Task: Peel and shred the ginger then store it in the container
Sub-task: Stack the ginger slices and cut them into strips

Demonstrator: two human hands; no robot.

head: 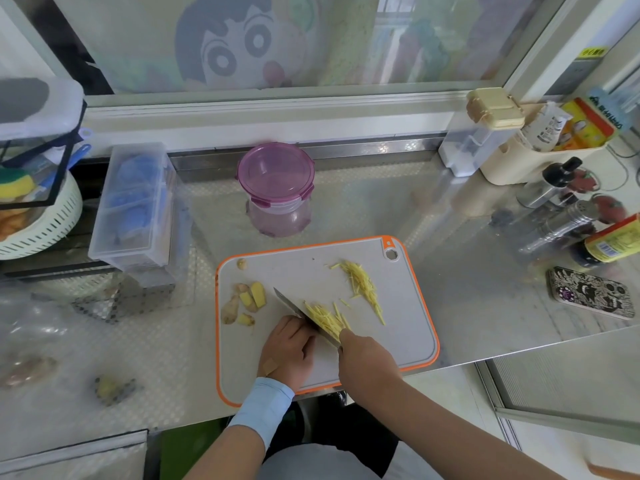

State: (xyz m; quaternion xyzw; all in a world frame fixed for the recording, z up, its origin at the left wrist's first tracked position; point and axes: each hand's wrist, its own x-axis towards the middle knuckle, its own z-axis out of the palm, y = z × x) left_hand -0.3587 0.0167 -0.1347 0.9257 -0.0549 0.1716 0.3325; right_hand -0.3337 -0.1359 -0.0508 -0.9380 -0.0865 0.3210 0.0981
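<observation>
Your right hand (367,358) grips the knife (294,308) by its handle (the handle itself is hidden inside your fist), and the blade runs up and to the left across the cutting board (311,268). A heap of ginger shreds (325,318) lies on and against the blade, just ahead of your right knuckles. Your left hand (289,348) sits on the board right beside the blade with its fingers curled under; I cannot tell whether they pinch anything. A second, longer pile of shreds (362,287) lies further up the board towards its right edge. The uncut ginger pieces (246,301), partly peeled, sit together near the board's left edge, apart from the knife. The purple container (277,188) stands on the worktop (450,237) behind the board, its lid clipped on. A phone (592,296) lies to the right.
</observation>
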